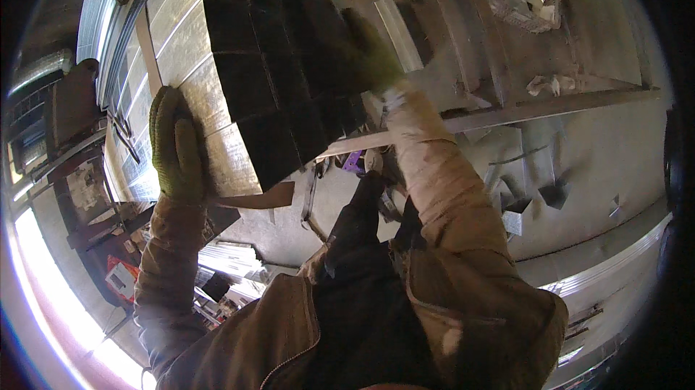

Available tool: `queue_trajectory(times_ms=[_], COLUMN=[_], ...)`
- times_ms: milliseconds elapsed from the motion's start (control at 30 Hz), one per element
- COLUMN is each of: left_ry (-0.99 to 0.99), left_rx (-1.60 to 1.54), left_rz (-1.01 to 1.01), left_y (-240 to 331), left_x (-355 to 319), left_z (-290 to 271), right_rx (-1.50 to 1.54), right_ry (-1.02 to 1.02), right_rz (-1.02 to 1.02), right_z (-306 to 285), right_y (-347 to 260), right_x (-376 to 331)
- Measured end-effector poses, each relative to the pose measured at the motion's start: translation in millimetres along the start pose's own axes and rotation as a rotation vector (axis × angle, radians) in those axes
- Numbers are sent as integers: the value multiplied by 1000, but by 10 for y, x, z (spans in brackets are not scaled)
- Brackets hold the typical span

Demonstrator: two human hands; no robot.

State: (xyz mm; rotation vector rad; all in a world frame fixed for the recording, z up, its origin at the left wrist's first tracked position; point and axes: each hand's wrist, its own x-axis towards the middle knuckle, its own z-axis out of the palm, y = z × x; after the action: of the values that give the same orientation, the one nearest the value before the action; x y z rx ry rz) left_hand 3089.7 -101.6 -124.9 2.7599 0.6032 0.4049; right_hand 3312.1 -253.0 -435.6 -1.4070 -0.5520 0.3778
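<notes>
The bundle of square steel tubes [268, 64] fills the upper middle of the view, held up in front of the person's chest with its cut ends facing the camera. Those ends form a dark grid of hollow squares, several rows deep, while the long sides running away to the left show pale, streaked, brushed metal. The left hand [176, 147], in a yellow-green knitted glove, lies flat against the bundle's lower left side with fingers stretched out straight. The right hand [369, 53], gloved the same, wraps its fingers around the bundle's right edge. Below lies a concrete floor [615, 151] with a long steel angle bar [550, 106] and short tube offcuts [536, 202] scattered on it.
</notes>
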Motion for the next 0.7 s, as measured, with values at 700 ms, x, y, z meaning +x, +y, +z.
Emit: queue_trajectory(times_ms=[700], left_ry=[-90], left_rx=[113], left_rz=[39], left_y=[15], left_x=[94], left_z=[-24], right_rx=[-563], right_ry=[141], right_rz=[-146], right_z=[-34], right_y=[752], right_x=[582])
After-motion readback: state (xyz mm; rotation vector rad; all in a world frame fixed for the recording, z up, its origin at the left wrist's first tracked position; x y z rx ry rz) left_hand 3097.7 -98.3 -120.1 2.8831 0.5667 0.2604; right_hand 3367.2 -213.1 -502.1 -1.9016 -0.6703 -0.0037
